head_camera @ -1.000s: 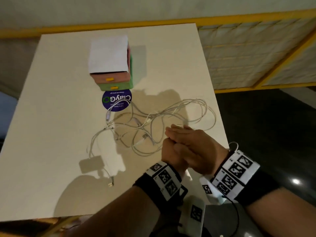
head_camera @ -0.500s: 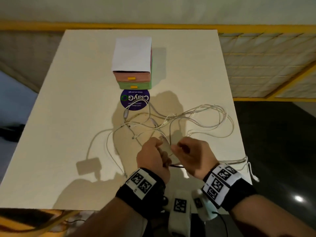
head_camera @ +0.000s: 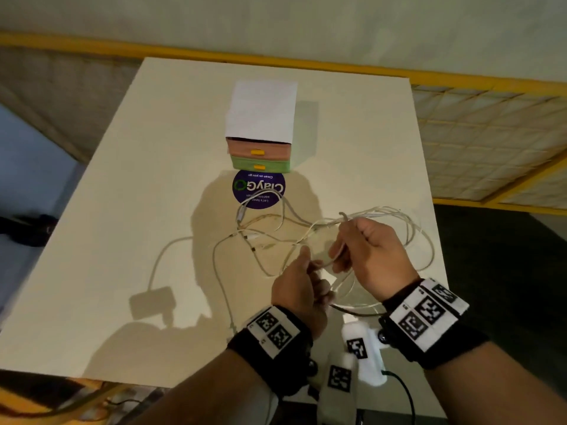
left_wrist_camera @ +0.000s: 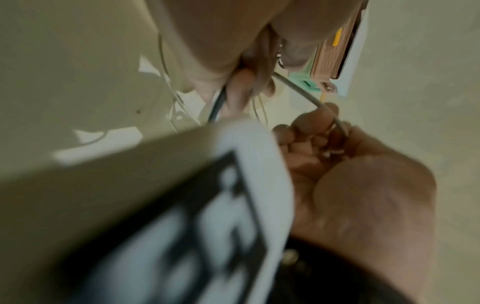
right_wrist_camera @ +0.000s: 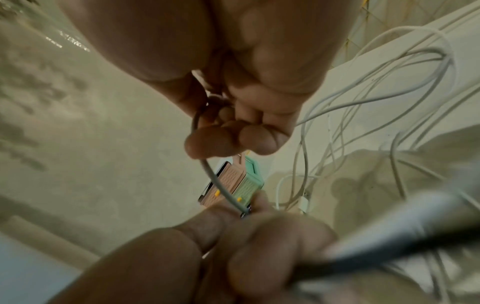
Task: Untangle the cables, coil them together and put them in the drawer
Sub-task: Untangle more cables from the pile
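- Both hands are up over the near right part of the table (head_camera: 129, 210), close together but not touching.
- Left hand (head_camera: 299, 291): fingers curled in, pinching a cable strand. The left wrist view shows that strand running from its fingertips (left_wrist_camera: 315, 118) across to the other hand.
- Right hand (head_camera: 372, 259): fingers curled round a few strands, with one short cable end poking up just past the knuckles. Thumb and fingers (right_wrist_camera: 233, 137) are closed on a grey strand.
- The cables (head_camera: 306, 237) are a white tangle, mostly lying on the table ahead of the hands, with loops spreading out to the right edge. The part between the hands is lifted off the surface.
- One strand trails left to a small white adapter (head_camera: 152, 302) lying flat, well apart from the hands.
- The drawer box (head_camera: 259, 156) sits further back, centre of the table. It has a pink drawer over a green one, both closed, yellow handles, white top.
- A purple round sticker (head_camera: 258, 188) is just in front of the box, with a cable loop lying across it.
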Demonstrator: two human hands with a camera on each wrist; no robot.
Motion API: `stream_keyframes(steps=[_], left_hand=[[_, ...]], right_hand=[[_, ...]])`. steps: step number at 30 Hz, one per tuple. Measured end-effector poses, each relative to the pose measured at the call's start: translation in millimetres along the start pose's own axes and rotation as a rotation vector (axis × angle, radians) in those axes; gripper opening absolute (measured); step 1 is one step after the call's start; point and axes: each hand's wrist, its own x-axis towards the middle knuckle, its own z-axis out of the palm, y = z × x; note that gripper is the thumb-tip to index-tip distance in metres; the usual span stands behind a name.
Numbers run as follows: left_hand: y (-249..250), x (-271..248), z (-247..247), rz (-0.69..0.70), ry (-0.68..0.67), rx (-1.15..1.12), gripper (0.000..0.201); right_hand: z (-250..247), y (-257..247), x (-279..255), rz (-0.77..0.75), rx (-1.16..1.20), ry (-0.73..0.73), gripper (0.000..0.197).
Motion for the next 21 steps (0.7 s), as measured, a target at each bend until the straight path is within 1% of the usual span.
stream_keyframes(steps=[3,5,6,7,8,9,10,11,12,13,14,15,17,19,21], left_hand=[[5.4,2.4,10.4,0.021,-0.007,-0.044,0.024],[9.5,1.9,14.4,0.053,-0.01,-0.056,0.024],[10.7,1.1,15.3,0.076,-0.02,-0.046,0.024],[11.0,-0.2,15.2,0.104,-0.026,-0.027,0.023],[10.5,-3.6,15.4,0.134,-0.039,-0.002,0.022],[9.2,-6.8,15.2,0.167,-0.057,0.027,0.02],[7.7,-11.1,15.8,0.197,-0.086,0.056,0.019],[7.0,-16.0,17.1,0.226,-0.111,0.085,0.019],[6.9,-19.5,17.9,0.247,-0.131,0.106,0.02],[7.1,-20.7,17.1,0.262,-0.148,0.113,0.021],[8.2,-22.0,16.8,0.265,-0.167,0.104,0.022],[9.9,-21.8,15.6,0.266,-0.179,0.103,0.022],[13.3,-19.0,12.5,0.27,-0.183,0.107,0.021],[15.8,-14.1,11.0,0.278,-0.171,0.088,0.022],[18.4,-13.3,12.8,0.29,-0.163,0.063,0.024]], right_hand=[[-8.5,3.8,-4.6,0.065,0.097,0.033,0.031],[-15.1,13.4,-3.0,0.114,0.041,0.085,0.015],[-19.7,18.2,-2.7,0.138,-0.056,0.131,0.017],[-23.8,22.6,-3.4,0.124,-0.19,0.192,0.035],[-27.6,25.0,-6.1,0.04,-0.318,0.24,0.05],[-29.4,23.9,-10.4,-0.12,-0.419,0.26,0.057],[-28.5,20.5,-15.2,-0.292,-0.493,0.23,0.054],[-25.3,17.2,-19.5,-0.403,-0.528,0.15,0.047],[-21.4,13.2,-22.6,-0.433,-0.533,0.046,0.038],[-18.4,10.4,-24.3,-0.394,-0.519,-0.045,0.031],[-16.9,8.7,-24.4,-0.35,-0.498,-0.103,0.026],[-17.4,10.5,-22.9,-0.339,-0.493,-0.125,0.021],[-21.2,14.9,-20.3,-0.411,-0.515,-0.13,0.009],[-23.5,22.4,-21.2,-0.453,-0.477,-0.142,0.012],[-23.2,27.4,-24.5,-0.42,-0.396,-0.147,0.015]])
